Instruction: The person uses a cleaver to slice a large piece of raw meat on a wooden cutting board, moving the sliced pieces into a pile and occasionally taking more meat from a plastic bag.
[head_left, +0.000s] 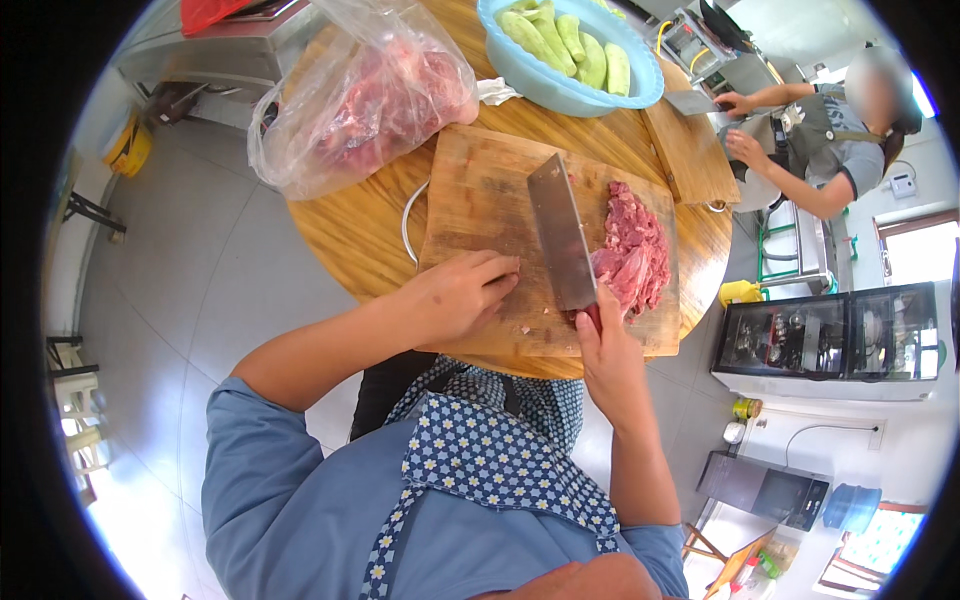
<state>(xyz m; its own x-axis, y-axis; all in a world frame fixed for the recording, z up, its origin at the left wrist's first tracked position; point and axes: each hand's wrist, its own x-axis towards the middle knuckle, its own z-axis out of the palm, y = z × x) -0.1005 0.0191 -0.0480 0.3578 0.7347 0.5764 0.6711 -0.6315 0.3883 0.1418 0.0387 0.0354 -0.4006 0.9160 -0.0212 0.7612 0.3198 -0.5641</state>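
Observation:
My right hand (609, 352) grips the handle of a broad metal cleaver (559, 236). Its blade stretches away from me above the wooden cutting board (480, 202). To the right of the blade lies a heap of sliced raw red meat (637, 247), with a larger paler piece at its near left side. Over the board's near left part is my left hand (469, 292), fingers bent and no item visible in it; the fingertips are partly hidden. Small meat scraps dot the board near the cleaver.
A clear plastic bag of raw meat (390, 105) sits on the round wooden table (337, 232), beyond the board. Behind is a light blue basin (510, 75) of peeled green gourds (592, 64). At right, another person holds a cleaver (690, 102) by a second cutting board (686, 154).

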